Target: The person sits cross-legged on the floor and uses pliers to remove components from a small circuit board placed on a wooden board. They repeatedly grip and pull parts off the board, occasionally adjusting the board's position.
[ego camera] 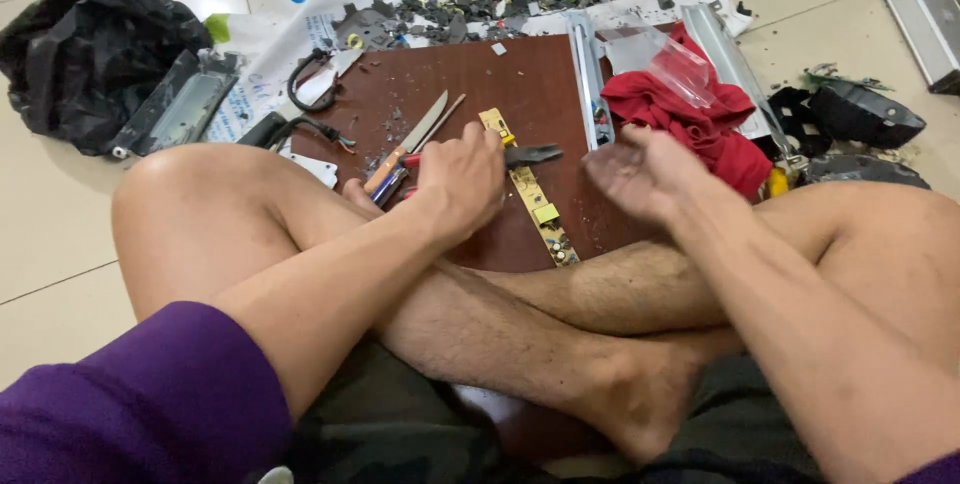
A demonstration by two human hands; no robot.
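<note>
Board (500, 84) (brown, littered) on tiled floor (60, 234).

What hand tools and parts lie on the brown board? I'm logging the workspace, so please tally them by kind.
Pliers, held in the left hand: 1
Knife: 1
Yellow circuit strip: 1
Red cloth: 1
Total: 4
The right hand is blurred and looks empty.

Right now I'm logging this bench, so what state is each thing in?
Left hand: closed on the pliers.
Right hand: open, blurred, holding nothing.
Circuit strip: flat on the brown board.
Knife: lying loose.
Red cloth: crumpled.
Black bag: slumped on floor.
</note>
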